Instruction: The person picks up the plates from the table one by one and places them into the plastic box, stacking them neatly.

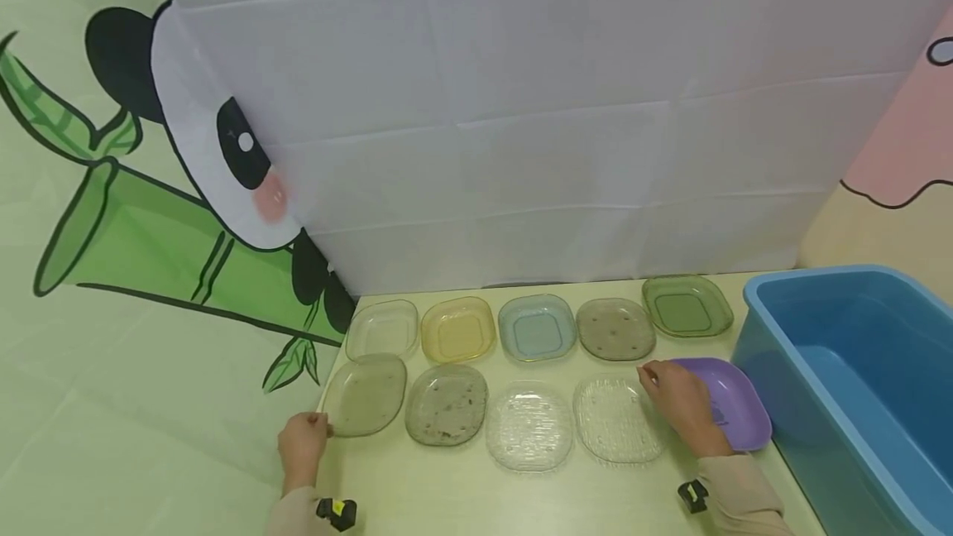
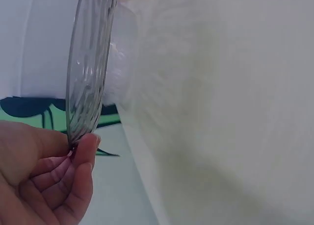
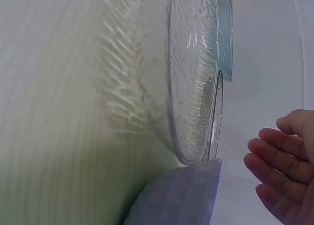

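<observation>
My left hand is at the table's left edge, thumb and forefinger pinching the rim of a smoky clear plate. That pinch shows close up in the left wrist view, where the ribbed glassy plate appears edge-on. My right hand hovers over the right end of the front row, between a clear textured plate and a purple plate, partly covering both. Its fingers are loosely bent with nothing between them in the right wrist view.
Along the back row stand a clear plate, a yellow one, a blue one, a greyish one and a green one. Between the front-row ends lie a grey plate and a clear plate. A deep blue tub borders the right.
</observation>
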